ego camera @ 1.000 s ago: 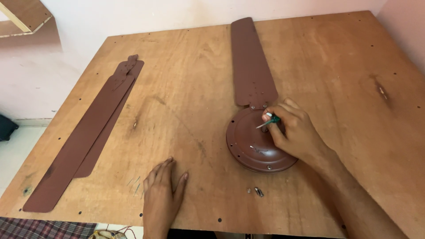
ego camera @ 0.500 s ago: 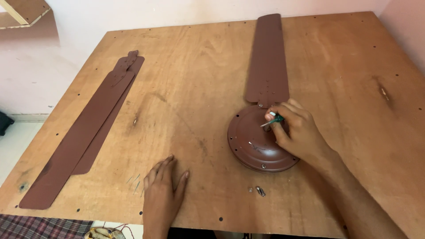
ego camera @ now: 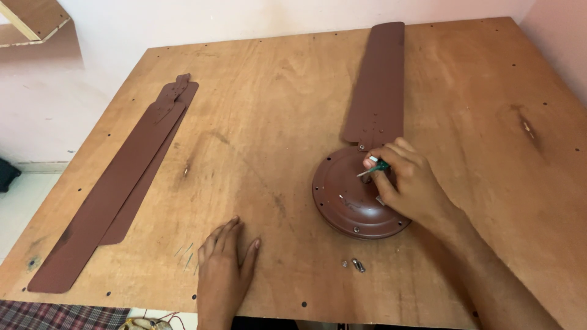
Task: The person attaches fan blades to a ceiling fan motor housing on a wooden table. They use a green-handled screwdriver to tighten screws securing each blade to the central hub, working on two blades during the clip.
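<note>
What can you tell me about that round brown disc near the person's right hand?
The round disc is a dark brown, glossy dish that looks like painted metal, lying flat on the wooden table. Its rim carries small holes and a screw or two. A long brown blade meets its far edge and points away. The right hand rests over its right side, holding a small green-handled screwdriver with the tip at the far side of the disc, by the blade. Two loose screws lie just in front.

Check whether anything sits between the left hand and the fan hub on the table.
Nothing visible does. The left hand lies flat on the wooden table, and only bare wood separates it from the brown fan hub; the loose screws lie off to the side.
</note>
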